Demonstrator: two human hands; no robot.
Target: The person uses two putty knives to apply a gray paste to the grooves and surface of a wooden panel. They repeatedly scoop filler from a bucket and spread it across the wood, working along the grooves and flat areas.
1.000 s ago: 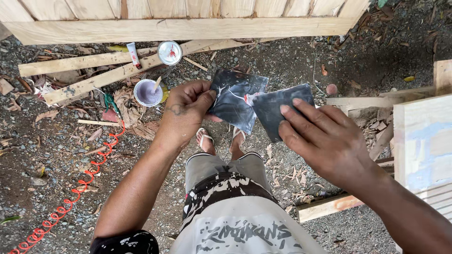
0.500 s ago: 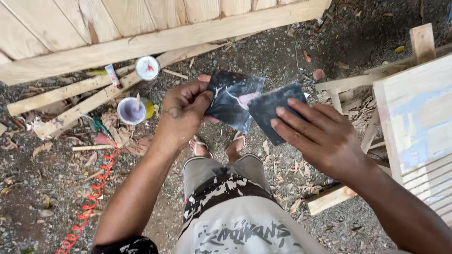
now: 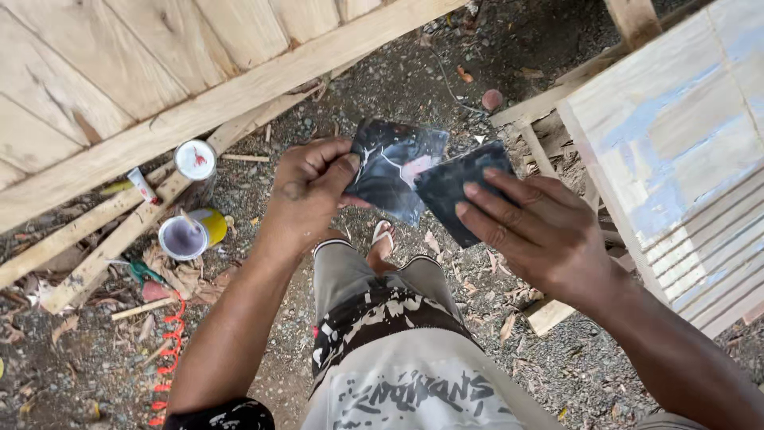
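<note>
Both your forearms reach forward from the lower corners and converge at chest height. Your left hand (image 3: 310, 187) is curled, thumb pressed against the bent fingers in a pinch, knuckles up. Your right hand (image 3: 529, 227) sits just beside it, palm down, fingers extended flat and slightly spread, pointing toward the left hand.

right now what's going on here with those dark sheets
A person stands on gravelly ground among wooden panels, looking down at their own hands. The left hand pinches a dark, worn sheet at its edge, and the right hand lays its fingers over a second dark sheet that overlaps it. Both sheets are held up in front of the body. On the ground to the left are two open cans beside loose wooden slats.
</note>
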